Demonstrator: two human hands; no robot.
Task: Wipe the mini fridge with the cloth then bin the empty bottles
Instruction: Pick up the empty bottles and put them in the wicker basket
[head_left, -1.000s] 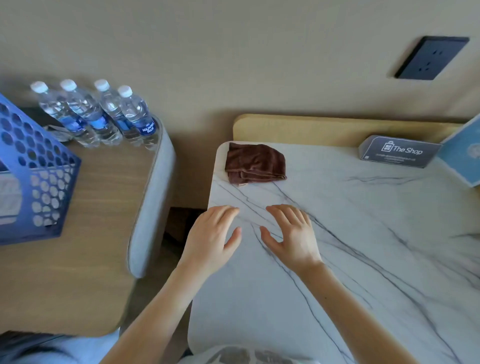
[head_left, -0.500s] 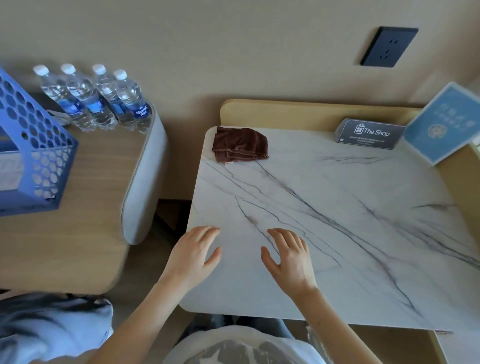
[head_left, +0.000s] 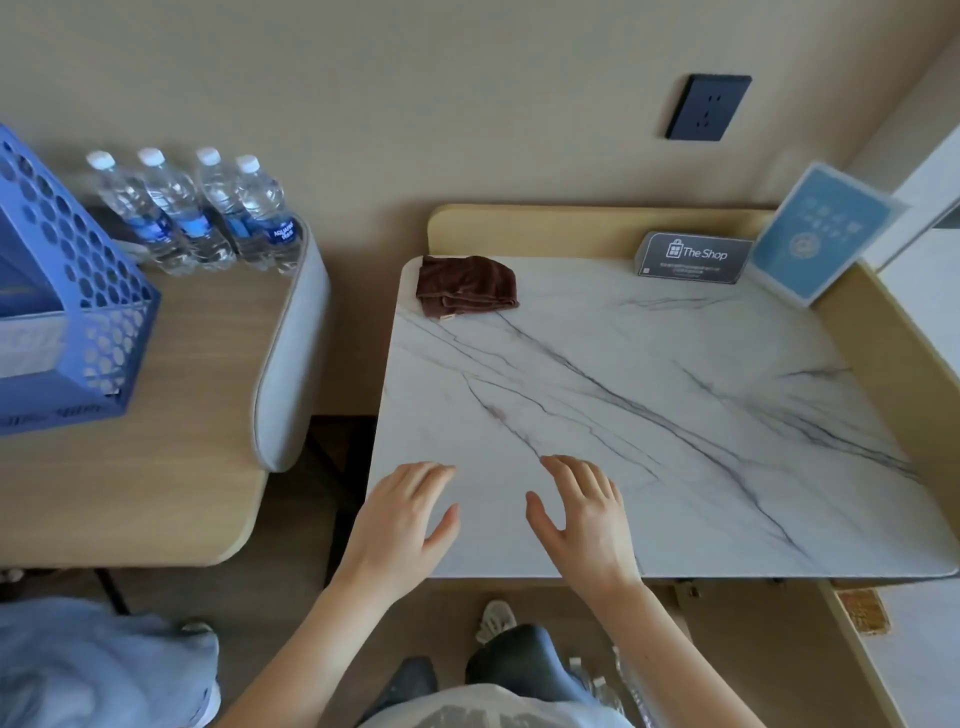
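A folded brown cloth (head_left: 465, 286) lies at the far left corner of a white marble-patterned top (head_left: 675, 415). Several clear water bottles (head_left: 202, 218) with white caps and blue labels stand in a row at the back of the wooden table on the left. My left hand (head_left: 402, 525) and my right hand (head_left: 582, 514) hover palm down over the near left part of the marble top, fingers spread, holding nothing. Both hands are well short of the cloth. No mini fridge front is visible.
A blue perforated basket (head_left: 67, 312) sits on the wooden table (head_left: 156, 467) at left. A grey "The Shop" sign (head_left: 693, 257) and a blue card (head_left: 821, 234) stand at the back right. A dark wall socket (head_left: 709, 106) is above. A gap separates the two surfaces.
The view has pulled back and down, showing more of the marble top's near edge and my legs. My hands sit nearer its front edge, farther from the cloth, still empty.
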